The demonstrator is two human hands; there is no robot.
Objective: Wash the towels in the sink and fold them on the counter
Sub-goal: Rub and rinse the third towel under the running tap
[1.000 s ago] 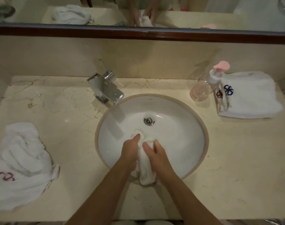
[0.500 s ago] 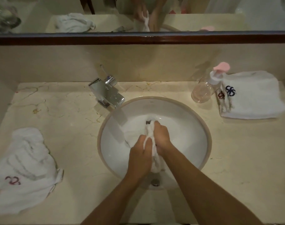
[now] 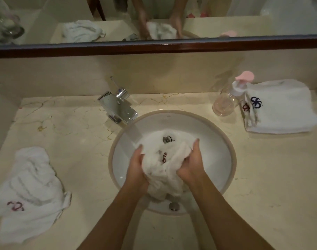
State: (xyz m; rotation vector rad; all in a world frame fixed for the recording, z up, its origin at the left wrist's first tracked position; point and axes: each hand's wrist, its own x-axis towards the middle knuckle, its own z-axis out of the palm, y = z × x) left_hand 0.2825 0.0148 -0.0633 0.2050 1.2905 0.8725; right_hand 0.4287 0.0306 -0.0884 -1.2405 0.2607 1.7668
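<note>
Both the left hand [image 3: 136,168] and right hand [image 3: 192,163] are gripping a bunched towel [image 3: 163,170], fingers curled into it, over the sink [image 3: 224,152].

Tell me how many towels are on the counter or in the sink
3 that I can separate: a crumpled towel at the counter's left, a folded stack at right, possibly more than one, and a wet towel in the sink, gripped by both hands.

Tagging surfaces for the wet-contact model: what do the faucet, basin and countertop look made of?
Faucet: polished chrome-like metal, with mirror highlights and droplets. Basin: glossy white, probably glazed ceramic, smooth with soft reflections. Countertop: cream marble-like stone with brown veining and a slight sheen; could be engineered stone.
</note>
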